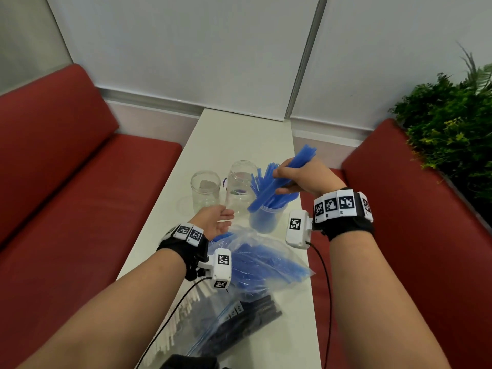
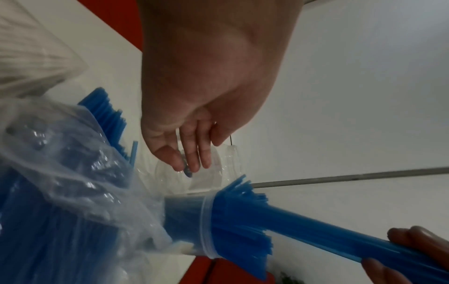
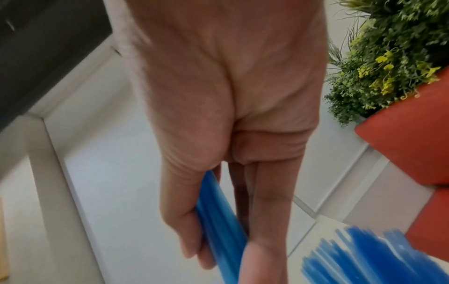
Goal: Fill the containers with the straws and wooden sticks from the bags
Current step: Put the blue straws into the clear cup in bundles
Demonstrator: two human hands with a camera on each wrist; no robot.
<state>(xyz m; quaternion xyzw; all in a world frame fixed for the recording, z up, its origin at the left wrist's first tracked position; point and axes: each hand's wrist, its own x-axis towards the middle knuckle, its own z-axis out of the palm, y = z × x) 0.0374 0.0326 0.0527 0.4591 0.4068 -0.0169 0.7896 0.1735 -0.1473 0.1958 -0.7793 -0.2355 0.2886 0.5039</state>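
A: Starting at the left, what is there?
B: A long red padded seat (image 1: 80, 169) runs along the left side of a narrow white bench (image 1: 239, 134), which reaches back to a pale panelled wall (image 1: 186, 49) split by a grey vertical strip

A: And on the bench itself?
B: Toward the left stands a short clear plastic jar (image 1: 205, 191) and just beside it a taller clear plastic jar (image 1: 241, 186). The left hand (image 1: 214, 221) hovers just in front of them, palm up, fingers loosely spread and gripping nothing

A: Nearer the person?
B: A clear plastic bag of blue straws (image 1: 262, 262) lies crumpled below that hand, and closer still a zip bag of dark sticks (image 1: 247, 323) overlaps a bag of pale wooden sticks (image 1: 183, 310)

A: Moving right?
B: A clear plastic cup packed with blue straws (image 1: 266, 218) stands upright by the right edge of the bench. Above it the right hand (image 1: 300, 177) has thumb and fingers wrapped round a bundle of blue straws (image 1: 282, 179), tilted, with its lower end at the cup mouth; the left wrist view shows that end among the straws sticking out of the cup

A: And the far right?
B: A second red padded seat (image 1: 415, 209), with a green leafy plant (image 1: 452, 118) behind its back corner
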